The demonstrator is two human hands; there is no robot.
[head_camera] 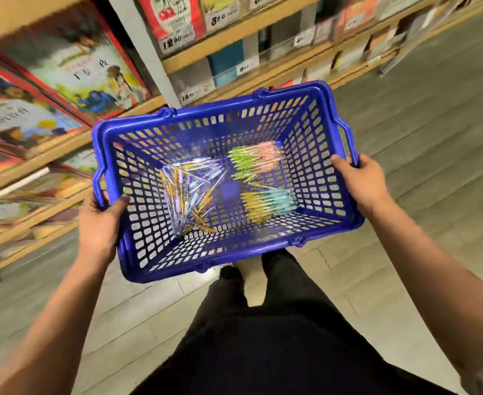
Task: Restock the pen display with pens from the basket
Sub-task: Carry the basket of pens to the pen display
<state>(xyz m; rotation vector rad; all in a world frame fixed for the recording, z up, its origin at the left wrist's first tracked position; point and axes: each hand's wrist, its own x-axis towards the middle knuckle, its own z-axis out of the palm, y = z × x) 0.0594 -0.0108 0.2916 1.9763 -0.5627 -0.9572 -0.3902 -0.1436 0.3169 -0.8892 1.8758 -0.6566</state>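
Basket (pixel 206 110) of blue plastic is held level over the tiled floor (pixel 434 124), near the shelves (pixel 234 32) on the left. Left grip (pixel 100 223) is clamped on its left rim, thumb inside, and right grip (pixel 363 181) is clamped on its right rim. Pens (pixel 189 198) lie on its bottom: a loose heap left, two bundles right.

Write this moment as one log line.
phase: carrying | left hand: grips basket rim | right hand: grips basket rim | pens: inside basket
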